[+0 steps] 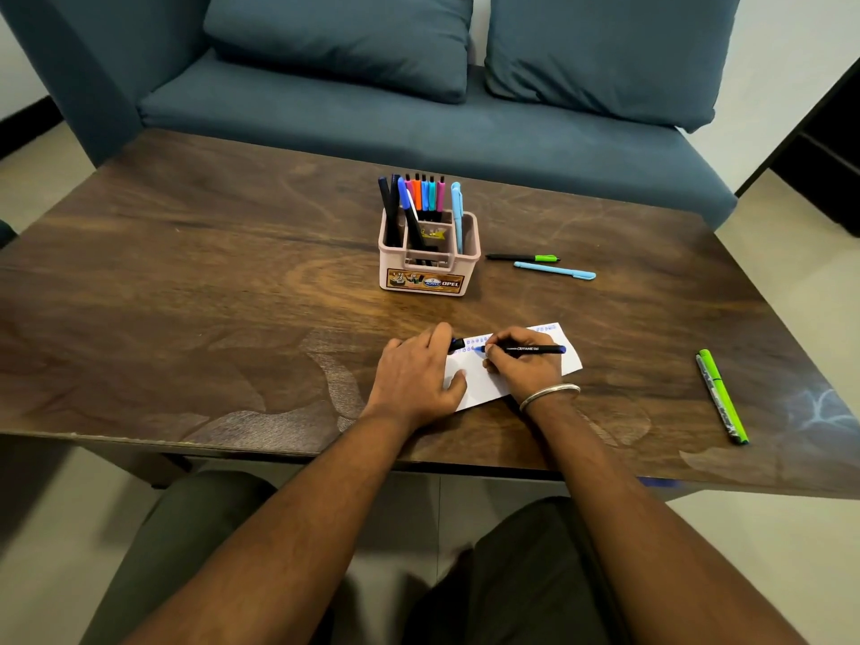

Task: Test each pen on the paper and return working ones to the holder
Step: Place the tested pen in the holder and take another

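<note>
Two bare hands met over the small white slip of paper near the front edge of the dark brown wooden table. Going from the left, we saw our left hand lying on the slip's left end, thumb on the sheet, its fingers curled round a black-and-blue pen cap that poked out past the forefinger. Just beside it our right hand, a silver metal bangle on its wrist, pinched a black pen with blue ends — the pen lay nearly level, its blue tip on the paper beside a row of small blue scribbles. Behind the hands, well apart, stood the pale pink plastic pen holder, filled with upright pens of many colours. To its right two pens lay on the wood: a black one with a green cap and a light blue one. Farther right, near the table's edge — two more, a bright green pen and a grey patterned pen, side by side and touching.
</note>
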